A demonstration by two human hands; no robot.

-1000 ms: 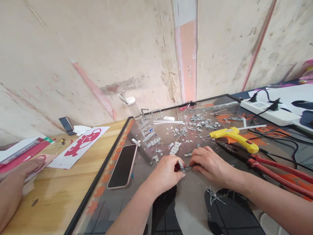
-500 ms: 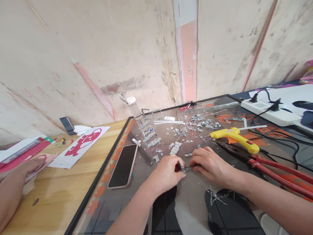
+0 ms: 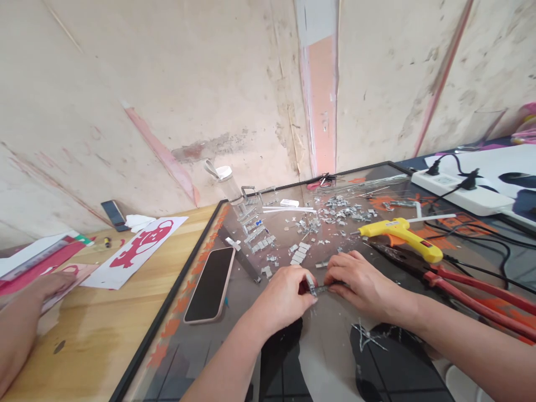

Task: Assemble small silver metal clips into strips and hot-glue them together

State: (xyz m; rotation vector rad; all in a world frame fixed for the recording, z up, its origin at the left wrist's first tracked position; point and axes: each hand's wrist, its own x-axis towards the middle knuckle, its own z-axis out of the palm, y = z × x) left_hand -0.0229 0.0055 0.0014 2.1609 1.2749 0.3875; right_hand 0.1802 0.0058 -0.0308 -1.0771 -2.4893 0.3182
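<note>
- Left hand [image 3: 281, 298]: grip closed, fingertips pinching one end of a small metal strip [image 3: 319, 288], near the front edge of the glass tabletop [image 3: 335, 346].
- Right hand [image 3: 360, 282]: grip closed on the strip's other end, pressing it to the glass.
- Loose metal clips [image 3: 335, 211]: scattered toward the back edge.
- Phone [image 3: 210, 283]: flat by the left edge.
- Yellow glue gun [image 3: 402, 234], red pliers [image 3: 473, 290]: right side.
- Risk: the thin strip may slip or nick a fingertip under pressure; sharp offcuts lie near the wrists.
</note>
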